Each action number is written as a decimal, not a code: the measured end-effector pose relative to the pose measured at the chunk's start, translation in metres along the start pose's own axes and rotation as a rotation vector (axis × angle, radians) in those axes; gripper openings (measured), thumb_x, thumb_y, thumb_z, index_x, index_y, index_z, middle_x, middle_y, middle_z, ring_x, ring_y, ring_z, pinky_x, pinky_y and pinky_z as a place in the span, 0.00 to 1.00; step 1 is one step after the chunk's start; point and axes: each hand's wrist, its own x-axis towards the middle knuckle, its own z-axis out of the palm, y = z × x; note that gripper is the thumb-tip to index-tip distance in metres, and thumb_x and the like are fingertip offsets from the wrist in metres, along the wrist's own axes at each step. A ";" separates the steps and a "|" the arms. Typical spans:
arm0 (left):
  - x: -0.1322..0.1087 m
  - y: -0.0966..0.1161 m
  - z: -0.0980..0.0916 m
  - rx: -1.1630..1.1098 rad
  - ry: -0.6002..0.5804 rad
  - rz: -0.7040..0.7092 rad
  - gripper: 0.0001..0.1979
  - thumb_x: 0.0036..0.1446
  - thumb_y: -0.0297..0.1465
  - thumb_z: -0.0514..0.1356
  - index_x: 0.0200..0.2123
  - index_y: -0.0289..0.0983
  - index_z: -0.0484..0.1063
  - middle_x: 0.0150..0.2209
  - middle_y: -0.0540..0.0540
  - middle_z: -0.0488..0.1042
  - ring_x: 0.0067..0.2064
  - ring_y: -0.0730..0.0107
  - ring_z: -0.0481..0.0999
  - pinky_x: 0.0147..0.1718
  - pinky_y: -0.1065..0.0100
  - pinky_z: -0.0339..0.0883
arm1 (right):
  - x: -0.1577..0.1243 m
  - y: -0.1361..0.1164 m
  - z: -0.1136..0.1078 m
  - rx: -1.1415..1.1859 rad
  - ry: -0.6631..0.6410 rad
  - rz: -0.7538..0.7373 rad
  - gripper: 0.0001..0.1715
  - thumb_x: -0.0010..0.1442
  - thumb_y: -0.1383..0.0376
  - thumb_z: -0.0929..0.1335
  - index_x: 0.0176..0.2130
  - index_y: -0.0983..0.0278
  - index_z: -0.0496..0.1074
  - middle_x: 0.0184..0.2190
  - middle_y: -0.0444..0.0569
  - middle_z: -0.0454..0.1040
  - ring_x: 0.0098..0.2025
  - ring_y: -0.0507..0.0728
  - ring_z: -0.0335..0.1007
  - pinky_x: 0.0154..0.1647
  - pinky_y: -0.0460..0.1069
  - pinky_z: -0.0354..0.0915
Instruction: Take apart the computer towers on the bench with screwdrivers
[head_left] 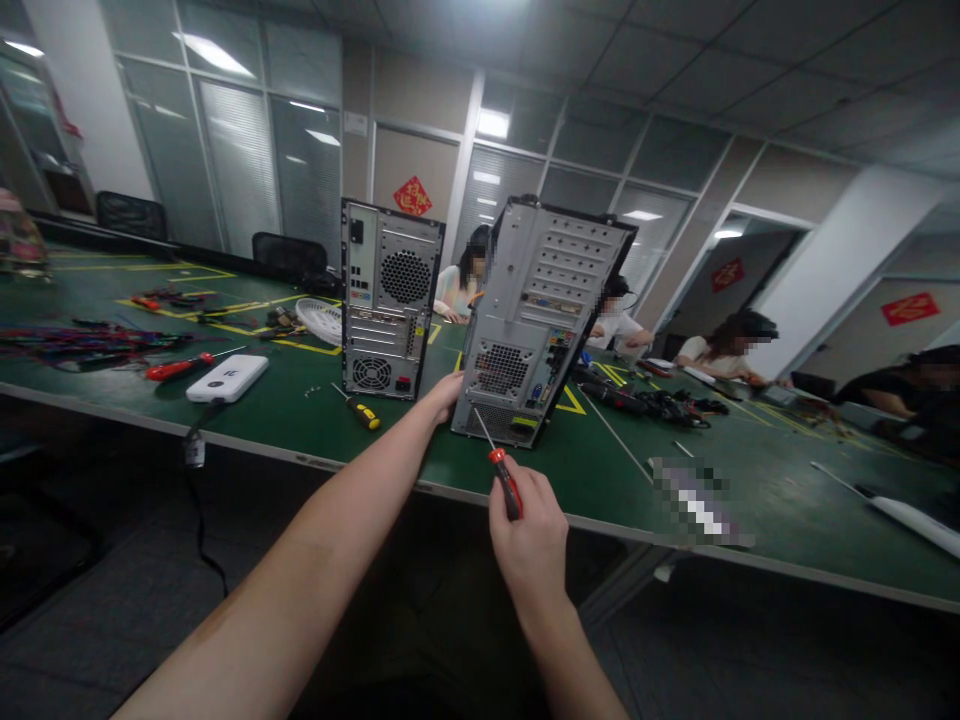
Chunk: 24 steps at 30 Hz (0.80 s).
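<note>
My right hand is closed around the handle of a red and black screwdriver. Its shaft points up and left, and the tip is at the lower back panel of a grey computer tower; whether it touches a screw I cannot make out. This tower stands slightly tilted in view, with its rear ports and vents facing me. At its lower left side is my left hand, against the case, its fingers hidden behind it. A second computer tower stands upright to the left, also back side towards me.
On the green table lie a yellow and black screwdriver, a red screwdriver, a white power bank with a cable, and bundled wires. Black cables lie right of the tower. Several people sit across the table.
</note>
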 end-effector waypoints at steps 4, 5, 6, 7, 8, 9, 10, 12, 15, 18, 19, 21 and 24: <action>-0.001 0.001 0.000 0.013 0.013 -0.001 0.20 0.57 0.38 0.72 0.50 0.34 0.79 0.32 0.42 0.84 0.32 0.60 0.84 0.36 0.61 0.80 | -0.001 0.003 0.005 -0.011 0.011 -0.002 0.18 0.71 0.66 0.65 0.57 0.63 0.77 0.44 0.55 0.78 0.45 0.60 0.79 0.45 0.53 0.75; 0.000 0.001 0.000 0.016 0.019 -0.001 0.20 0.57 0.37 0.71 0.50 0.34 0.79 0.32 0.42 0.84 0.32 0.60 0.84 0.36 0.61 0.80 | -0.001 0.003 0.006 -0.011 0.010 -0.003 0.19 0.70 0.67 0.65 0.57 0.63 0.77 0.44 0.55 0.78 0.44 0.60 0.79 0.45 0.53 0.75; 0.000 0.001 -0.001 0.018 0.023 0.001 0.19 0.57 0.37 0.71 0.50 0.34 0.79 0.32 0.42 0.84 0.32 0.60 0.84 0.36 0.62 0.80 | -0.001 0.004 0.007 -0.011 0.008 -0.004 0.19 0.70 0.67 0.65 0.57 0.63 0.77 0.44 0.55 0.78 0.44 0.60 0.79 0.44 0.53 0.75; 0.000 0.000 -0.001 0.017 0.024 0.004 0.19 0.57 0.37 0.71 0.50 0.34 0.79 0.32 0.42 0.84 0.32 0.60 0.84 0.36 0.62 0.80 | 0.000 0.004 0.007 -0.011 0.007 -0.003 0.19 0.70 0.67 0.65 0.57 0.62 0.77 0.44 0.55 0.78 0.44 0.60 0.79 0.44 0.53 0.75; 0.000 0.000 -0.001 0.014 0.022 0.008 0.19 0.57 0.37 0.71 0.50 0.34 0.80 0.32 0.42 0.84 0.32 0.60 0.84 0.36 0.62 0.80 | 0.000 0.004 0.008 -0.011 0.006 -0.003 0.19 0.70 0.67 0.65 0.57 0.62 0.77 0.44 0.55 0.78 0.44 0.61 0.79 0.44 0.53 0.75; 0.000 0.000 -0.001 0.010 0.018 0.011 0.19 0.58 0.36 0.71 0.49 0.34 0.80 0.32 0.42 0.84 0.32 0.61 0.84 0.36 0.63 0.80 | 0.000 0.004 0.008 -0.011 0.007 -0.002 0.19 0.70 0.67 0.65 0.57 0.63 0.77 0.44 0.55 0.78 0.44 0.61 0.79 0.44 0.53 0.75; 0.000 0.000 -0.002 0.005 0.012 0.013 0.18 0.58 0.36 0.71 0.49 0.34 0.80 0.32 0.42 0.84 0.32 0.61 0.84 0.36 0.63 0.80 | 0.000 0.003 0.009 -0.010 0.007 -0.002 0.19 0.70 0.67 0.65 0.57 0.63 0.77 0.44 0.55 0.78 0.44 0.61 0.79 0.44 0.53 0.75; 0.001 0.000 -0.002 -0.002 0.006 0.010 0.19 0.58 0.37 0.71 0.50 0.35 0.80 0.32 0.41 0.84 0.32 0.61 0.84 0.37 0.63 0.80 | 0.000 0.003 0.010 -0.006 0.005 -0.003 0.19 0.71 0.67 0.65 0.57 0.63 0.77 0.44 0.55 0.78 0.44 0.61 0.79 0.44 0.53 0.75; 0.002 -0.001 -0.003 -0.006 0.009 -0.001 0.21 0.56 0.39 0.73 0.50 0.35 0.80 0.32 0.41 0.84 0.32 0.60 0.85 0.36 0.62 0.80 | 0.000 0.002 0.011 0.000 0.004 0.001 0.19 0.71 0.67 0.64 0.57 0.62 0.76 0.45 0.55 0.79 0.44 0.60 0.79 0.45 0.54 0.75; 0.004 -0.002 -0.003 -0.008 0.011 -0.004 0.23 0.54 0.40 0.74 0.50 0.35 0.80 0.32 0.42 0.84 0.32 0.59 0.85 0.36 0.62 0.80 | 0.000 0.002 0.012 -0.011 0.005 0.005 0.19 0.71 0.67 0.64 0.57 0.63 0.76 0.45 0.55 0.79 0.44 0.61 0.79 0.45 0.54 0.75; 0.004 -0.002 -0.003 -0.006 0.009 -0.002 0.23 0.54 0.40 0.74 0.50 0.36 0.80 0.32 0.42 0.84 0.32 0.60 0.85 0.36 0.62 0.80 | 0.000 0.002 0.012 -0.014 0.004 0.006 0.19 0.71 0.67 0.64 0.57 0.63 0.76 0.45 0.55 0.78 0.44 0.61 0.79 0.45 0.54 0.75; 0.004 -0.002 -0.003 0.001 0.006 0.002 0.21 0.55 0.39 0.73 0.49 0.36 0.81 0.32 0.42 0.84 0.32 0.60 0.85 0.35 0.63 0.80 | 0.000 0.002 0.012 -0.019 0.000 0.010 0.19 0.71 0.67 0.64 0.57 0.63 0.76 0.45 0.55 0.78 0.44 0.61 0.79 0.45 0.54 0.75; 0.003 -0.001 -0.002 0.006 0.010 0.008 0.19 0.56 0.38 0.72 0.48 0.35 0.81 0.31 0.42 0.84 0.31 0.60 0.84 0.35 0.63 0.79 | 0.000 0.002 0.013 -0.023 -0.010 0.017 0.19 0.71 0.66 0.64 0.57 0.63 0.76 0.45 0.55 0.78 0.44 0.61 0.79 0.45 0.53 0.75</action>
